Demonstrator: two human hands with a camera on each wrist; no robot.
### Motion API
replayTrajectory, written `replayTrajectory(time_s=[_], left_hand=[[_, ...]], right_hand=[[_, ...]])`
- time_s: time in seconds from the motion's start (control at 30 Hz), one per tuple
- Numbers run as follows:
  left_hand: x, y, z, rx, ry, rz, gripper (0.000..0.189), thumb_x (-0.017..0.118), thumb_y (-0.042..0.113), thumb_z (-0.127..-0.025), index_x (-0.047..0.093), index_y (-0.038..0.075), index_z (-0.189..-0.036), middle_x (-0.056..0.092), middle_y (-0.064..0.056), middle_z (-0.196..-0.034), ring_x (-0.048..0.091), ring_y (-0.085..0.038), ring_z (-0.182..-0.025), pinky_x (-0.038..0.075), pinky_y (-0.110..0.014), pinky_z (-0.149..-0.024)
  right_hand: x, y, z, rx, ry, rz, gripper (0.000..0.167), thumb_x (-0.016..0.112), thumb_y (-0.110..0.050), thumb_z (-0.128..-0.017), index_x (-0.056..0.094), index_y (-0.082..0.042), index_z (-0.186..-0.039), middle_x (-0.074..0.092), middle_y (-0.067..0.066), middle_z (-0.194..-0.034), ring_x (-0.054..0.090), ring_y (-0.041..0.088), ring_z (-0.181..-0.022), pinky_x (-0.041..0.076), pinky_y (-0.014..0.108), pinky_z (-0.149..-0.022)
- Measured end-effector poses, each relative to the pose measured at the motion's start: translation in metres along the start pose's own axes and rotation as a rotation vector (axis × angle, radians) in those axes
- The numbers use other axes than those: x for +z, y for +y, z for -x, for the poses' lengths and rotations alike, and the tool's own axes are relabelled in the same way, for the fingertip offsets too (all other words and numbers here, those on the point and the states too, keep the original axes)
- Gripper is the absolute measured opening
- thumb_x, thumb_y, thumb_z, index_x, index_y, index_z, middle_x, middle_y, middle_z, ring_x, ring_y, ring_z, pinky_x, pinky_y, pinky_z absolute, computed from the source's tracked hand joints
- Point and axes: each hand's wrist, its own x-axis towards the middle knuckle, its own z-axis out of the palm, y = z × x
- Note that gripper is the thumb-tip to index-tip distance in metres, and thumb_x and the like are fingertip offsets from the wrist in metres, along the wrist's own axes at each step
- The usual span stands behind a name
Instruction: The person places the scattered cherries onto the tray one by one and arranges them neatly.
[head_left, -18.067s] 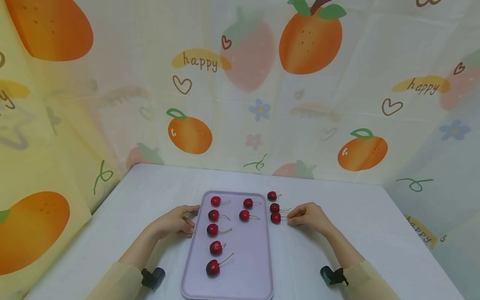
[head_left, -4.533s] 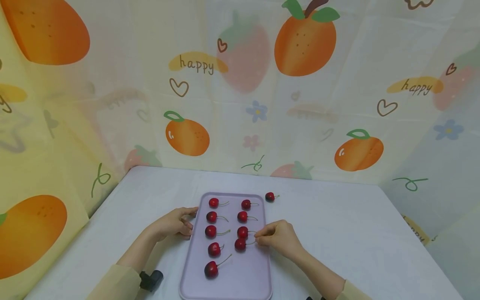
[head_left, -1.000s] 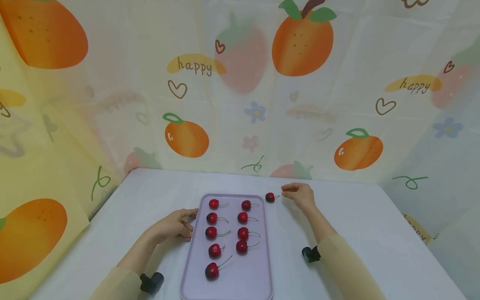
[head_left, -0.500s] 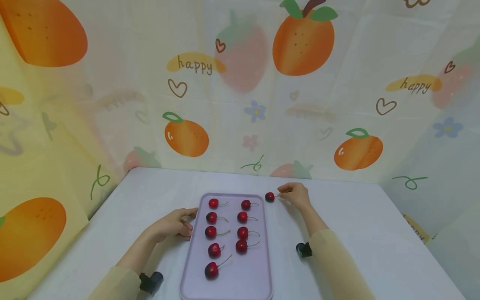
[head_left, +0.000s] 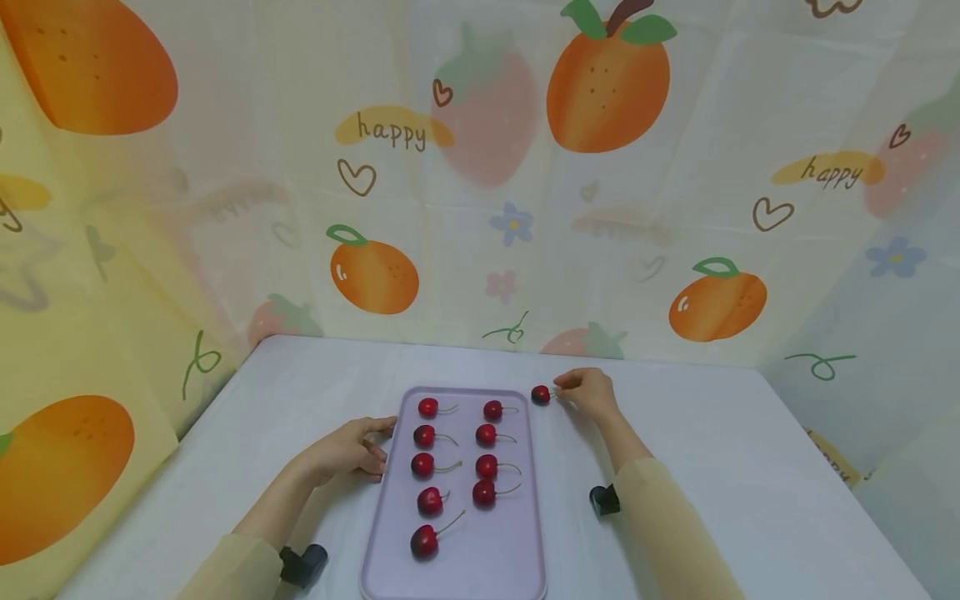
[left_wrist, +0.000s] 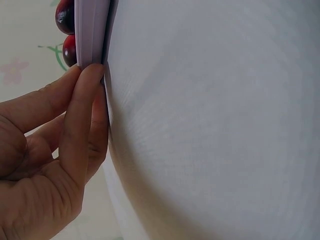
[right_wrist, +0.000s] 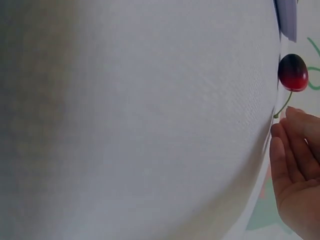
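My left hand [head_left: 347,450] rests at the left edge of a lilac tray [head_left: 504,557], thumb and fingers spread along it. In the left wrist view the fingertips touch the tray's side wall [left_wrist: 92,35]. Several red cherries with stems lie on the tray in two columns; the left column ends in a front cherry [head_left: 424,542]. One loose cherry [head_left: 541,395] lies on the table beyond the tray's back right corner. My right hand [head_left: 591,393] is at its stem. In the right wrist view the stem's end [right_wrist: 276,116] shows just beside the fingertips, with no clear grip.
A white cloth covers the table [head_left: 720,467]. Behind it hangs a fruit-printed curtain [head_left: 465,208], continuing along the left and right. A dark wrist camera [head_left: 303,565] sits by the left sleeve, another wrist camera [head_left: 604,500] by the right one.
Over the longer span, two cherries beside the tray moved onto its right column. In the last second my right hand came left and slightly down to the loose cherry's stem. The left hand stayed.
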Motion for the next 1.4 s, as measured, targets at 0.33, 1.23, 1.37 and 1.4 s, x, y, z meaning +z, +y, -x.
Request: replayTrajectory(time_s=[0.33, 1.23, 1.37, 1.4], left_hand=[[-0.0005, 0.0029, 0.0006, 0.002, 0.010, -0.015, 0.077, 0.066, -0.007, -0.079, 0.035, -0.006, -0.149, 0.047, -0.027, -0.139, 0.057, -0.017, -0.080, 0.060, -0.029, -0.070], [0.0014, 0.0009, -0.0008, -0.021, 0.024, -0.037, 0.077, 0.068, -0.005, -0.080, 0.036, -0.004, -0.150, 0.047, -0.027, -0.140, 0.058, -0.017, -0.080, 0.060, -0.030, -0.071], [0.0013, 0.0002, -0.0009, -0.020, 0.019, -0.031, 0.077, 0.067, -0.006, -0.080, 0.036, -0.004, -0.150, 0.047, -0.027, -0.141, 0.058, -0.017, -0.081, 0.061, -0.030, -0.071], [0.0009, -0.0002, -0.0012, -0.016, 0.017, -0.030, 0.077, 0.067, -0.006, -0.080, 0.035, -0.004, -0.150, 0.046, -0.027, -0.141, 0.058, -0.017, -0.081, 0.061, -0.030, -0.071]], right_hand=[[0.0044, 0.0007, -0.0036, 0.010, -0.002, 0.092, 0.020, 0.071, -0.002, -0.081, 0.077, -0.003, -0.100, 0.077, 0.015, -0.101, 0.069, 0.029, -0.098, 0.054, 0.041, -0.090], [0.0051, 0.0038, 0.0002, -0.032, -0.024, 0.158, 0.008, 0.073, -0.007, -0.084, 0.078, -0.005, -0.090, 0.077, 0.012, -0.094, 0.067, 0.028, -0.096, 0.052, 0.044, -0.092], [0.0059, 0.0081, -0.0008, -0.031, -0.024, 0.156, 0.008, 0.073, -0.008, -0.084, 0.078, -0.006, -0.090, 0.077, 0.011, -0.093, 0.067, 0.027, -0.094, 0.053, 0.042, -0.089], [0.0062, 0.0092, -0.0011, -0.030, -0.025, 0.153, 0.008, 0.074, -0.008, -0.084, 0.078, -0.006, -0.090, 0.077, 0.011, -0.093, 0.067, 0.026, -0.093, 0.053, 0.041, -0.089]])
